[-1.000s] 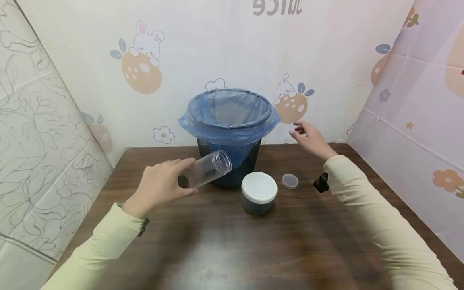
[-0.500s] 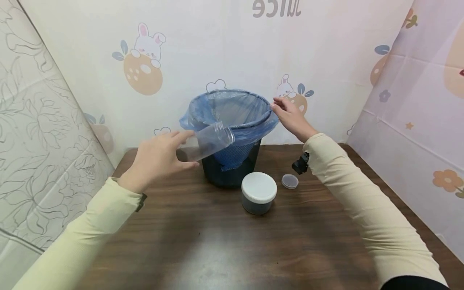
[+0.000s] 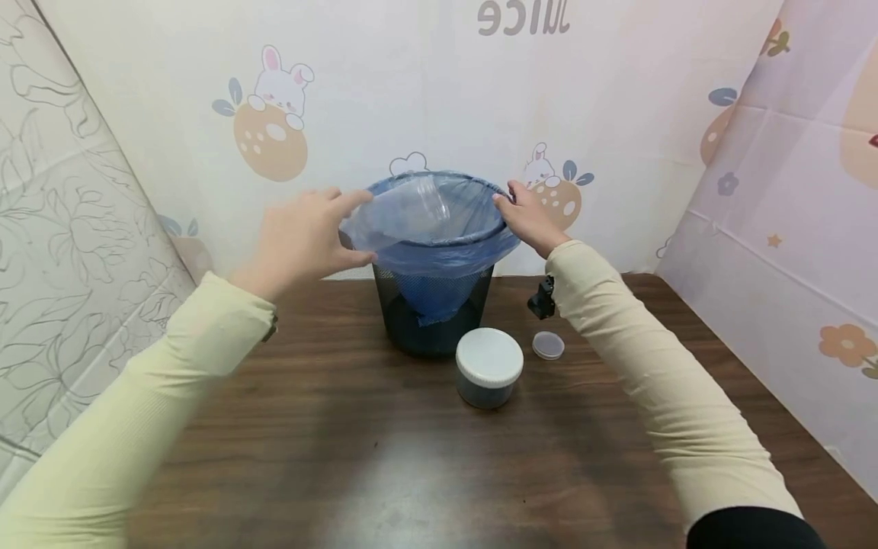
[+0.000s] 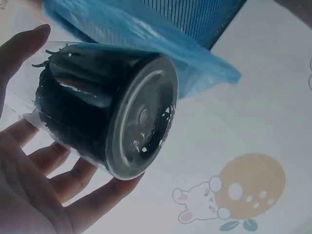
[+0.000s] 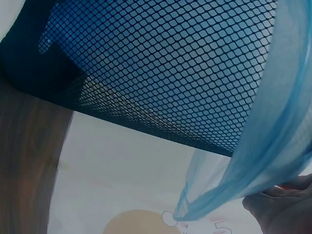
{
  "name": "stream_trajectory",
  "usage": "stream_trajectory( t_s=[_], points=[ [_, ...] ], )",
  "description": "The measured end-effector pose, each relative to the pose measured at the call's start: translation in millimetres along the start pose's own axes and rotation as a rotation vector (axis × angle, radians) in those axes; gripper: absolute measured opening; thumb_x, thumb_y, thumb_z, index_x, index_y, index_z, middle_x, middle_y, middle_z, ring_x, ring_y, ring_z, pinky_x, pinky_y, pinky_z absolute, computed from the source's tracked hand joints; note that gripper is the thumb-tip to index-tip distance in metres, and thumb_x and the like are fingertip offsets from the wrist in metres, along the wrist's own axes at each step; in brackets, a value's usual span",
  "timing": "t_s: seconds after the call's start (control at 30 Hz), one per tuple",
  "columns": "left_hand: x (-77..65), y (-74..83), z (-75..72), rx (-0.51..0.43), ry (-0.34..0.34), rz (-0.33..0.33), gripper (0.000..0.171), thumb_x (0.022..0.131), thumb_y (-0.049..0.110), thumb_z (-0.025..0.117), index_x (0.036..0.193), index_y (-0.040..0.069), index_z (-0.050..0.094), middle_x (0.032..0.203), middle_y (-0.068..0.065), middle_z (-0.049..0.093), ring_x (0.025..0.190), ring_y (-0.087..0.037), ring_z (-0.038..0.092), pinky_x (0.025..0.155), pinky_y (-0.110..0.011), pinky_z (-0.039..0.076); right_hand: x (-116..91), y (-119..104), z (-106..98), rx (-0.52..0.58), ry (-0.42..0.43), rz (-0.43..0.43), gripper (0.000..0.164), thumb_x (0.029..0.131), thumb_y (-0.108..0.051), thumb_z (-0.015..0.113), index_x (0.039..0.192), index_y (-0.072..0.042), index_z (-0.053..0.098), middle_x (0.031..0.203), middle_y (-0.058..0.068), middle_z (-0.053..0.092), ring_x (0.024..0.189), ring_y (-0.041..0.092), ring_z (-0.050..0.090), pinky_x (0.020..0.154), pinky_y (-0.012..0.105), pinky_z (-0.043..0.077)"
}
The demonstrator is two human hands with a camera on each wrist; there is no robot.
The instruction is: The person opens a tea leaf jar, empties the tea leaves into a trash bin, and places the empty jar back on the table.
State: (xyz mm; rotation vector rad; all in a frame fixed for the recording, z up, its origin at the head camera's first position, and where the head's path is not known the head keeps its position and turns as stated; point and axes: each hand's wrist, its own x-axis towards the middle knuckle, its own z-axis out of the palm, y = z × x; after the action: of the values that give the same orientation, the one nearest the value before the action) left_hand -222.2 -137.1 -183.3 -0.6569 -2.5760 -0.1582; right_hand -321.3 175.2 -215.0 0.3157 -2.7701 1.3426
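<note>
My left hand [image 3: 302,236] grips a clear plastic jar [image 3: 401,213], tilted with its open mouth toward the right, over the opening of a black mesh trash bin [image 3: 439,332]. Dark stuff lies at the bottom end of the jar, as the left wrist view shows. A blue trash bag [image 3: 439,261] lines the bin and folds down over its rim. At the right side of that rim, my right hand [image 3: 531,219] pinches the edge through the bag. Its fingertips are partly hidden by the bag in the right wrist view.
A squat grey jar with a white lid [image 3: 489,358] stands in front of the bin. To its right lies a small clear lid [image 3: 549,345]. The brown wooden table [image 3: 309,427] ends at a printed cloth backdrop [image 3: 343,99] behind the bin.
My left hand has raised the clear jar from beside the bin up to its opening. My right hand has moved left onto the bin's rim.
</note>
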Motion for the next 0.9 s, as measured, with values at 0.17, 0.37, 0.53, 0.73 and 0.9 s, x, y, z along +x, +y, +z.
stream_trajectory(
  t_s=[0.17,0.37,0.53,0.73,0.9],
  points=[
    [15.8,-4.6,-1.8,0.044,0.014,0.01,0.067,0.073,0.041,0.078,0.131,0.019,0.055,0.102,-0.011,0.061,0.089,-0.034,0.057,0.058,-0.05,0.047,3.9,-1.6,5.4,-0.021,0.034,0.027,0.057,0.102,-0.019,0.029,0.151,0.001,0.006,0.157,0.018,0.008,0.143,0.028,0.007,0.114,0.038,0.01],
    [33.5,-11.0,-1.4,0.125,-0.02,0.003,0.065,0.074,0.037,0.077,0.132,0.019,0.054,0.107,-0.015,0.061,0.093,-0.038,0.054,0.06,-0.058,0.044,4.3,-4.0,9.0,-0.026,0.058,0.013,0.057,0.096,-0.005,0.026,0.15,0.005,0.009,0.157,0.019,0.01,0.143,0.028,0.006,0.114,0.033,0.007],
    [43.2,-15.8,-2.8,0.172,-0.046,0.008,0.066,0.075,0.035,0.077,0.134,0.018,0.053,0.107,-0.018,0.059,0.094,-0.041,0.053,0.062,-0.059,0.044,3.6,-6.8,10.6,-0.006,0.05,0.018,0.061,0.091,-0.003,0.023,0.15,0.004,0.009,0.157,0.018,0.009,0.143,0.027,0.005,0.114,0.033,0.007],
    [53.6,-18.6,-2.3,0.194,-0.089,0.001,0.066,0.076,0.03,0.076,0.136,0.019,0.05,0.109,-0.019,0.056,0.097,-0.04,0.048,0.066,-0.059,0.044,2.9,-9.1,11.9,0.009,0.035,0.033,0.06,0.093,-0.005,0.022,0.15,0.003,0.004,0.157,0.018,0.004,0.144,0.026,0.001,0.114,0.032,0.005],
    [64.3,-17.9,2.4,0.21,-0.109,-0.002,0.063,0.078,0.026,0.072,0.136,0.019,0.049,0.112,-0.019,0.054,0.101,-0.041,0.045,0.069,-0.061,0.043,4.2,-7.9,12.6,0.013,0.041,0.032,0.06,0.093,-0.005,0.022,0.15,0.003,0.005,0.157,0.018,0.004,0.144,0.026,0.001,0.114,0.031,0.004]
  ],
)
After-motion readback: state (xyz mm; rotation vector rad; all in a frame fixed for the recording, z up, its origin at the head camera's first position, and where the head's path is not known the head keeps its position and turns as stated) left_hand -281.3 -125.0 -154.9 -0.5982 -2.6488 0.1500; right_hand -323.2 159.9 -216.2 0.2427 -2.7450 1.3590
